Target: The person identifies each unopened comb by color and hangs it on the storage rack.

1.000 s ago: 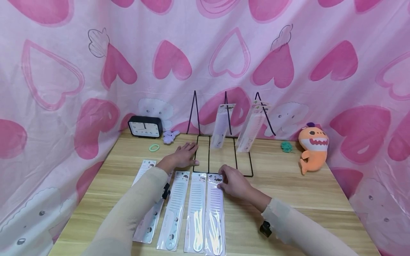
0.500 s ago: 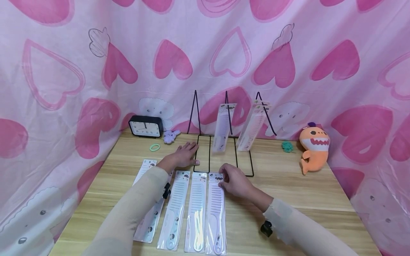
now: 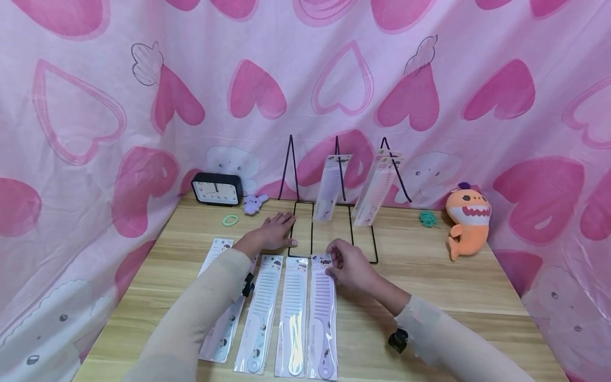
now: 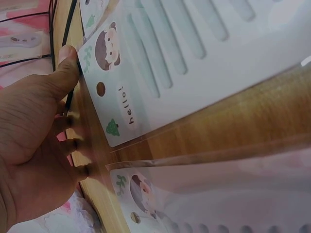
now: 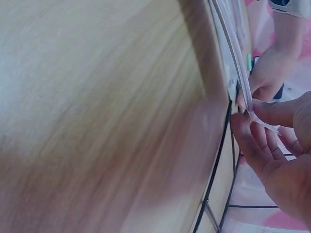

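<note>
I am seeing my right hand [image 3: 350, 268] pinching the top corner of the lilac plastic-wrapped comb [image 3: 323, 313] lying on the wooden tabletop [image 3: 429, 276], my left hand [image 3: 273, 232] resting flat, fingers straight, beside the black wire display stand [image 3: 334, 212]

- Word "hello!" printed in dark letters on the header card of the packaged comb [image 4: 160, 58], left wrist view.
- Clock [image 3: 216, 189] dial: numerals present, too small to read.
</note>
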A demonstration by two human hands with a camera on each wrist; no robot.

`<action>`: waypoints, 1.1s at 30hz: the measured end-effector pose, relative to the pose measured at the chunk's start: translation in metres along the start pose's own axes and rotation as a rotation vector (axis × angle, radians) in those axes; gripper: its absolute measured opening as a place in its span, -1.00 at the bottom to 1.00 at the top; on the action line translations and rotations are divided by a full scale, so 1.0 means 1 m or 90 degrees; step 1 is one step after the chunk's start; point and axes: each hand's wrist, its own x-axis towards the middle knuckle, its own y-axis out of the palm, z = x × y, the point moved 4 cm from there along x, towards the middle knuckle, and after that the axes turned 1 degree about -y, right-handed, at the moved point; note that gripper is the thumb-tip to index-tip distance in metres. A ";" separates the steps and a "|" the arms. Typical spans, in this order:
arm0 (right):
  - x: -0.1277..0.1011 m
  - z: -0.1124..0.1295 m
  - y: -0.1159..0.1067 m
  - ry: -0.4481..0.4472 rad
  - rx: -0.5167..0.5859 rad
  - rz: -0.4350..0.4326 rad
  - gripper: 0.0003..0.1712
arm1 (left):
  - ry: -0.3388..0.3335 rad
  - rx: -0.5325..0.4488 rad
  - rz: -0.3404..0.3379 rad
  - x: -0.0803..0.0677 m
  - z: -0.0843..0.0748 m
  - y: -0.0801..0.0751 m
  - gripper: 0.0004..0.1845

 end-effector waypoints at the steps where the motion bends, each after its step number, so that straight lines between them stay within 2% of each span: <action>1: 0.000 0.001 -0.002 0.001 0.008 -0.001 -0.50 | 0.000 0.003 0.000 -0.002 -0.002 -0.001 0.00; 7: 0.001 0.006 -0.011 0.010 0.080 -0.014 -0.49 | -0.007 -0.001 -0.004 0.000 0.000 0.001 0.02; 14: 0.002 0.020 -0.028 -0.019 0.156 -0.045 -0.48 | -0.009 -0.009 -0.004 0.006 0.006 0.004 0.02; 17: 0.003 0.027 -0.038 -0.038 0.188 -0.074 -0.50 | -0.013 -0.009 0.005 0.009 0.008 0.004 0.01; 18: 0.003 0.030 -0.041 -0.047 0.198 -0.084 -0.50 | -0.013 -0.002 0.006 0.004 0.003 0.001 0.01; 20: 0.003 0.035 -0.047 -0.064 0.213 -0.103 -0.51 | -0.012 0.005 0.006 0.005 0.004 0.001 0.01; 24: 0.001 0.041 -0.058 -0.067 0.225 -0.143 -0.51 | -0.009 0.003 0.003 0.006 0.006 0.002 0.03; 25: 0.001 0.042 -0.060 -0.065 0.230 -0.154 -0.50 | -0.010 -0.003 0.005 0.012 0.011 0.005 0.04; 33: -0.006 0.055 -0.081 -0.082 0.292 -0.232 -0.44 | -0.003 -0.012 -0.005 0.010 0.010 0.006 0.03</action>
